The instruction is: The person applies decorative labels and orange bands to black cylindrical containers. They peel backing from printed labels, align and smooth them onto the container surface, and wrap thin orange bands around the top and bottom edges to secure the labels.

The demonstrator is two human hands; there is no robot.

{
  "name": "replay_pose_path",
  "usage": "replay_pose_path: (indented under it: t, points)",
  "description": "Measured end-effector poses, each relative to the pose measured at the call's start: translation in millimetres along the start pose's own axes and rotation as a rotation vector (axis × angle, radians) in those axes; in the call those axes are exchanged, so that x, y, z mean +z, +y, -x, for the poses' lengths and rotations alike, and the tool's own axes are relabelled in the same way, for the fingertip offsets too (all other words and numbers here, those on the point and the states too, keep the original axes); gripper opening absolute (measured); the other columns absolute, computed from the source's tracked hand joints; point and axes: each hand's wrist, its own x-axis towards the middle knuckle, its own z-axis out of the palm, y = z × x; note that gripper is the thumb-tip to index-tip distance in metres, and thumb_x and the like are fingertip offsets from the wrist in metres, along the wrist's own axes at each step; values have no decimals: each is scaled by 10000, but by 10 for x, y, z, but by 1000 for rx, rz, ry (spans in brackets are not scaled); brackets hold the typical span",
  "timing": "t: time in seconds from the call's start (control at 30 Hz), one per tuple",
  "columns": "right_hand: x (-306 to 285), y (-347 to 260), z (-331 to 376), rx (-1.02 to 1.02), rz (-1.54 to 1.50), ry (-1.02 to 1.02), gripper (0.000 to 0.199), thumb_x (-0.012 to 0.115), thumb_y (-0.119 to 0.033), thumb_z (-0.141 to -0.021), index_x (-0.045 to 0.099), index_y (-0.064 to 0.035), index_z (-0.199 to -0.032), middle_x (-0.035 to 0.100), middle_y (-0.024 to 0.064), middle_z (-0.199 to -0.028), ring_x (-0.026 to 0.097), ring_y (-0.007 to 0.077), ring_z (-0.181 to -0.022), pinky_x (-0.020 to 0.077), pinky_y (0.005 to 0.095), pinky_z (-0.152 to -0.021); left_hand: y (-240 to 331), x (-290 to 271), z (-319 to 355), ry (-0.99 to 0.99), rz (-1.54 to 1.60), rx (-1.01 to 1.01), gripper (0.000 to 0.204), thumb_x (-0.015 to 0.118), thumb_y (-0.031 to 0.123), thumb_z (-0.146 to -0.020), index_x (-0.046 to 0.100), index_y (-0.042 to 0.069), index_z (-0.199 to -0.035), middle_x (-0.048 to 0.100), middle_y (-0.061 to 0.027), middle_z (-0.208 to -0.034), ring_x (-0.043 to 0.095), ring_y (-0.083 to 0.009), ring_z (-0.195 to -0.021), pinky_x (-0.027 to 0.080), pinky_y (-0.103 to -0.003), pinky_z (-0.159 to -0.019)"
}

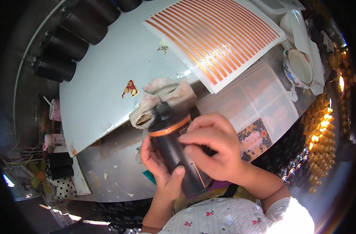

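Observation:
A black cylindrical bottle (pixel 172 152), dotted with water drops, leans in front of me with its narrower top pointing away. Around its shoulder runs a shiny orange band (pixel 170 129). My left hand (pixel 162 177) is closed round its lower left side, thumb across the front. With bent fingers and thumb drawn together, my right hand (pixel 219 146) touches the bottle's right side, beside an orange-edged decal (pixel 202 175); whatever may be pinched there is too small to make out. A damp beige cloth (pixel 166 91) lies bunched just beyond the bottle's top.
Behind the cloth lies a white board (pixel 96 74) with a red-and-gold scrap (pixel 130 89) on it. A sheet of orange strips (pixel 220 43) and a patterned decal sheet (pixel 257 136) lie at the right, near a bowl (pixel 298 67). Black cylinders (pixel 70 43) line the far left.

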Motion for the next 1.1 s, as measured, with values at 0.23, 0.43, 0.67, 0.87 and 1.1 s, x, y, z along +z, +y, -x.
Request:
replay_pose_path:
  t: [0.23, 0.43, 0.67, 0.87, 1.1]
  points:
    - [29, -175, -138, -167, 414, -103, 485, 754, -165, -709, 731, -140, -1193, 607, 12, -1083, 597, 203, -782, 526, 286, -574, -13, 7, -29, -23, -82, 55, 1017, 676, 367, -888, 35, 18, -1597, 214, -199, -1598, 272, -329, -1470, 203, -470, -1206]
    - [8, -194, -131, -117, 432, -122, 495, 758, -153, -718, 724, -135, -1211, 604, 27, -1119, 608, 208, -811, 541, 292, -609, 12, 6, -31, -52, -87, 21, 1033, 666, 375, -889, 21, 8, -1608, 224, -198, -1596, 228, -321, -1495, 181, -465, -1218]
    - [-27, -233, -125, -7, 411, -62, 576, 777, -94, -715, 711, -131, -1285, 575, 90, -1112, 570, 187, -788, 502, 277, -595, 63, -36, -35, -30, -391, 26, 1037, 610, 511, -892, 100, -61, -1591, 349, -217, -1481, 362, -316, -1276, 245, -452, -1117]
    - [-38, -180, -74, -165, 546, -176, 587, 756, -202, -725, 682, -164, -1307, 581, 78, -1179, 590, 216, -783, 539, 301, -597, 114, -47, -38, -42, -489, 29, 1039, 594, 528, -898, 90, -57, -1594, 390, -192, -1462, 369, -292, -1219, 252, -435, -1086]
    - [-42, -217, -85, -125, 515, -151, 569, 748, -121, -747, 693, -162, -1312, 562, 127, -1174, 593, 220, -825, 523, 297, -612, 133, -53, -44, -58, -531, 33, 1037, 591, 521, -893, 89, -53, -1596, 423, -187, -1417, 379, -279, -1153, 266, -423, -1059]
